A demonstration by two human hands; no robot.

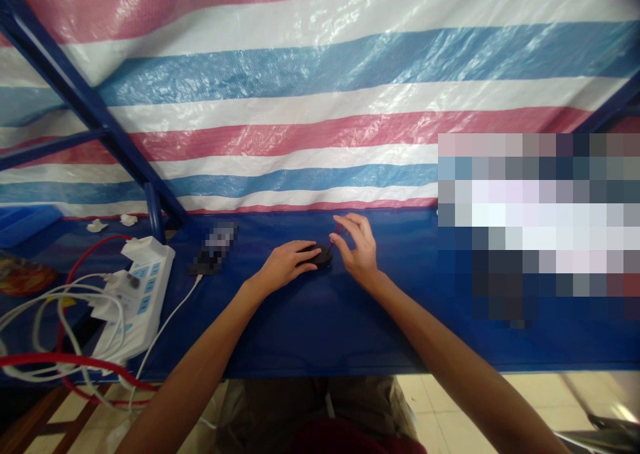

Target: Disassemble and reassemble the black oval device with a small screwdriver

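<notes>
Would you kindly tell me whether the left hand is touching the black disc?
Touching: in the head view, the left hand rests on the left side of the black disc, with no gap visible.

Left hand (pixel 285 266) steadies black disc (pixel 325 257) on blue table (pixel 300 334). Right hand (pixel 361 249), beside it, pinches small red object (pixel 339 229). Power strip (pixel 154 294) at left.
</notes>
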